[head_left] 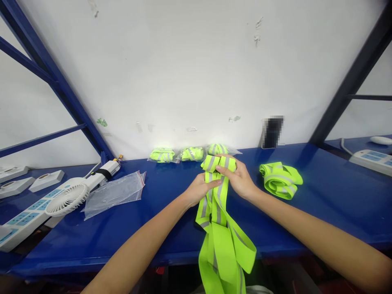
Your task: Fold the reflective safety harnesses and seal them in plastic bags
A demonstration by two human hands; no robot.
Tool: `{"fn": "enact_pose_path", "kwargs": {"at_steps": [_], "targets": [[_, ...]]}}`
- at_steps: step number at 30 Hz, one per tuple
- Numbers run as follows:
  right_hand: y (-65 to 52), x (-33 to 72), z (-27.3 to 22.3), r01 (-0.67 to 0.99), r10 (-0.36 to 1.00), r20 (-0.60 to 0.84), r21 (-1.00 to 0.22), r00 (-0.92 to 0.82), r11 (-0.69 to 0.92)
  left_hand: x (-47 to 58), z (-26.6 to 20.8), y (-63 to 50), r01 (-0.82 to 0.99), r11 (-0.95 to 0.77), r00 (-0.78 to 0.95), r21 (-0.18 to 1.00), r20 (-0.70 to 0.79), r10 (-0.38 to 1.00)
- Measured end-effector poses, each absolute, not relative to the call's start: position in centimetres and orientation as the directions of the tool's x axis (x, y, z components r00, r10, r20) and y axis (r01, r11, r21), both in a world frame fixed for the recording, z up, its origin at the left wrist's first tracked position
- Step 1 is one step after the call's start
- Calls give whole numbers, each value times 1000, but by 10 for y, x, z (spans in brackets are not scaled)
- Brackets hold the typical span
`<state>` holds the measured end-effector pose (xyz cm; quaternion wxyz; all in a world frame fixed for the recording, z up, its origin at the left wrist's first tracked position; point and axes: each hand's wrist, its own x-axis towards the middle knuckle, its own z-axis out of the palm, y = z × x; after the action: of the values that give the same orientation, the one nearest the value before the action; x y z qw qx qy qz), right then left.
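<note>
A neon-yellow reflective strap harness (223, 241) with grey stripes is in both of my hands, above the blue table. Its upper end is folded into a short flat bundle, and loose loops hang down past the table's front edge. My left hand (200, 188) grips the straps just below the folded end, thumb across the front. My right hand (238, 176) is closed on the right side of the folded part, its thumb pressing on the front. To the right lies another bundled reflective harness (281, 179), loosely coiled.
Several bagged yellow bundles (162, 155) line the wall at the back. Clear zip bags (116, 194) lie on the table's left, by a white fan (67, 199) and a power strip (33, 212). A dark phone-like object (272, 132) leans on the wall. Blue frame posts (58, 81) flank the table.
</note>
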<state>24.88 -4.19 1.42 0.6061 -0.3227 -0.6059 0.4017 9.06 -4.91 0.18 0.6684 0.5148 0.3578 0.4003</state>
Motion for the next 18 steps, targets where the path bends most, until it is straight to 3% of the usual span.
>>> {"fn": "enact_pose_path", "kwargs": {"at_steps": [2, 5, 12, 18], "targets": [[-43, 253, 17, 76, 822, 562, -819, -90, 568, 90, 2, -50, -139, 211, 436, 968, -131, 890], [-44, 260, 22, 192, 776, 619, -753, -120, 630, 88, 3, -52, -128, 273, 474, 953, -183, 861], [-37, 274, 17, 214, 613, 646, -589, -454, 779, 86, 8, -54, -148, 277, 481, 949, -176, 859], [-40, 278, 19, 241, 506, 594, -470, -625, 849, 86, 0, -52, -182, 142, 370, 973, -66, 927]]}}
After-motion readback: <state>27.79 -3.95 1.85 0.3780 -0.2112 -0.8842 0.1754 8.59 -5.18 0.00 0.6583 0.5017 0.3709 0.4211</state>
